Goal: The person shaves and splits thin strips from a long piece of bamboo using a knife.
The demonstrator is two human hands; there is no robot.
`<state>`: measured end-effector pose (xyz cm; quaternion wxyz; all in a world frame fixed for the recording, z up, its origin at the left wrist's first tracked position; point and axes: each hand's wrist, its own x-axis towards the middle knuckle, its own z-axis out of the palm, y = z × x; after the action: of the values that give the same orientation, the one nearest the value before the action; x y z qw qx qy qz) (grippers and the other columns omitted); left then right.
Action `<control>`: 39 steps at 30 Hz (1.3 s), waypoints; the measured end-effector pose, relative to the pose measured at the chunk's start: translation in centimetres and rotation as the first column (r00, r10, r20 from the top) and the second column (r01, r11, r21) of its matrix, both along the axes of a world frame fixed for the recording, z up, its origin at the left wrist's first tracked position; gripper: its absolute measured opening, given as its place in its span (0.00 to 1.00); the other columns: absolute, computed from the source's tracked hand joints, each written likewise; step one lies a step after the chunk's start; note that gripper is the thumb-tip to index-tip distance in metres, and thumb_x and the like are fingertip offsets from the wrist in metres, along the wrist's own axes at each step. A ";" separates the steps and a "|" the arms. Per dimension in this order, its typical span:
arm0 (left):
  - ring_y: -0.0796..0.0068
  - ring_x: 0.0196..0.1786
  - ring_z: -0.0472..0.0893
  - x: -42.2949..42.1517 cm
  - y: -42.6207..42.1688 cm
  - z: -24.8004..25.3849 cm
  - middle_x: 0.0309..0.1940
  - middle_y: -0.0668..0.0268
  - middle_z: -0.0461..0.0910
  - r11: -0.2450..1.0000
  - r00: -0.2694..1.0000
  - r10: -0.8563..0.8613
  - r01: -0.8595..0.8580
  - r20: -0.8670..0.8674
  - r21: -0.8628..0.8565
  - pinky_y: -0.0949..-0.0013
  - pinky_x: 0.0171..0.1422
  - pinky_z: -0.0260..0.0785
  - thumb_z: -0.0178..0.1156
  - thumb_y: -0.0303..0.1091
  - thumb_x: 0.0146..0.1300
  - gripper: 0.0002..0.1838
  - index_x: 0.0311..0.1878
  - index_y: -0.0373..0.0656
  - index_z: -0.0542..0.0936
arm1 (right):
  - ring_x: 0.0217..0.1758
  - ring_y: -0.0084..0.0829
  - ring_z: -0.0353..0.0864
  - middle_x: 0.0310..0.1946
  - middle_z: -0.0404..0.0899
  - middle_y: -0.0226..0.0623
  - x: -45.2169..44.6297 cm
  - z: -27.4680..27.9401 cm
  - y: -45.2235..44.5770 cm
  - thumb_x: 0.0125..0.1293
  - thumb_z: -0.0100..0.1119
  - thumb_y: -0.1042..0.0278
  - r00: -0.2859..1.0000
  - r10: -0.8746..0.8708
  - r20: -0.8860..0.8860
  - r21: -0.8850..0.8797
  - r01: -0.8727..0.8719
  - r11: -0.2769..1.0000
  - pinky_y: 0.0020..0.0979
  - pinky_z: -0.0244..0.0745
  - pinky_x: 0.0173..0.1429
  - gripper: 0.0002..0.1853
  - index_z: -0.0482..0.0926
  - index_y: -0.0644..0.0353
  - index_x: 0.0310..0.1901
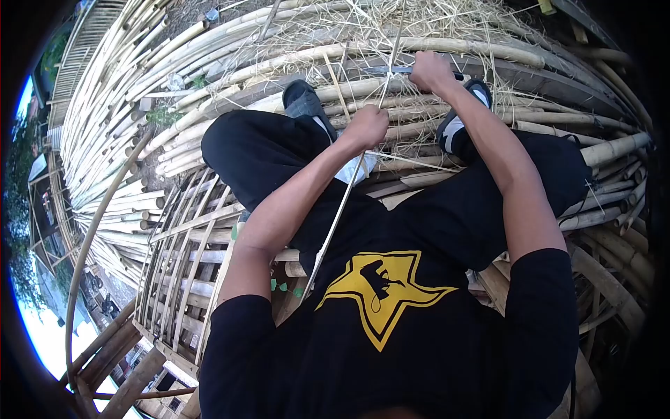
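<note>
A long thin bamboo strip (338, 218) runs from beside my waist, up past my lap and on toward the far bamboo poles. My left hand (366, 128) is closed around its middle, above my lap between the knees. Farther out and to the right, my right hand (430, 72) grips a knife (388, 70), its blade pointing left. The blade meets or crosses the strip; whether it cuts into it I cannot tell. Part of the dark handle shows past the right side of my fist.
Stacked bamboo poles (230, 75) spread ahead and to the left. Pale shavings (460, 21) cover the far poles. My sandalled feet (305, 101) rest on the poles. A slatted bamboo frame (183, 272) stands at the left, with a curved pole (87, 241) beyond it.
</note>
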<state>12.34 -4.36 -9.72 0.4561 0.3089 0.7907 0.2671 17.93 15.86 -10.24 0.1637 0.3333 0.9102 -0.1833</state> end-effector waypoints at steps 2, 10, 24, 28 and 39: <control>0.36 0.41 0.76 0.1 0.0 -0.1 0.32 0.33 0.75 1.000 1.000 0.018 -0.018 -0.003 -0.012 0.50 0.51 0.67 0.44 0.39 0.61 0.22 0.29 0.24 0.77 | 0.43 0.52 0.82 0.37 0.81 0.58 -0.2 0.0 0.6 0.49 0.52 0.69 0.999 0.050 0.003 0.021 -0.050 0.999 0.43 0.78 0.48 0.15 0.81 0.70 0.35; 0.49 0.28 0.78 -0.7 -0.6 0.6 0.22 0.46 0.77 0.995 0.988 0.092 -0.088 0.121 -0.043 0.53 0.40 0.69 0.45 0.40 0.64 0.22 0.30 0.26 0.76 | 0.44 0.51 0.82 0.38 0.80 0.59 -0.9 -0.5 1.2 0.50 0.56 0.64 0.994 0.107 0.007 0.043 -0.107 0.993 0.43 0.77 0.50 0.17 0.81 0.70 0.35; 0.68 0.28 0.74 -2.1 -3.1 1.1 0.21 0.57 0.75 1.000 0.987 0.016 -0.018 0.160 0.009 0.63 0.37 0.65 0.51 0.42 0.64 0.20 0.34 0.29 0.77 | 0.13 0.26 0.68 0.08 0.66 0.32 3.3 -2.7 3.1 0.51 0.68 0.49 0.979 0.201 -0.010 -0.484 -0.181 0.856 0.31 0.61 0.19 0.26 0.70 0.64 0.15; 0.72 0.23 0.69 -2.4 -3.2 1.0 0.18 0.62 0.70 0.998 0.962 0.065 -0.061 0.266 -0.022 0.63 0.32 0.62 0.50 0.41 0.65 0.19 0.32 0.32 0.76 | 0.13 0.26 0.67 0.11 0.67 0.32 3.0 -2.6 2.4 0.53 0.67 0.54 0.988 0.155 -0.012 -0.534 -0.137 0.834 0.32 0.60 0.19 0.23 0.69 0.64 0.17; 0.64 0.25 0.73 -2.9 -3.1 1.1 0.19 0.56 0.73 0.985 0.961 0.166 -0.174 0.220 0.018 0.60 0.34 0.63 0.49 0.41 0.65 0.19 0.31 0.30 0.75 | 0.08 0.16 0.53 0.07 0.56 0.21 1.6 -2.3 1.5 0.61 0.61 0.43 0.993 -0.028 0.111 -0.882 0.112 0.458 0.23 0.46 0.14 0.31 0.59 0.50 0.10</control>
<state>9.48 -7.43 -8.65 0.5094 0.2174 0.7545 0.3520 19.55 17.39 -12.53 0.3417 0.2440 0.6610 -0.6219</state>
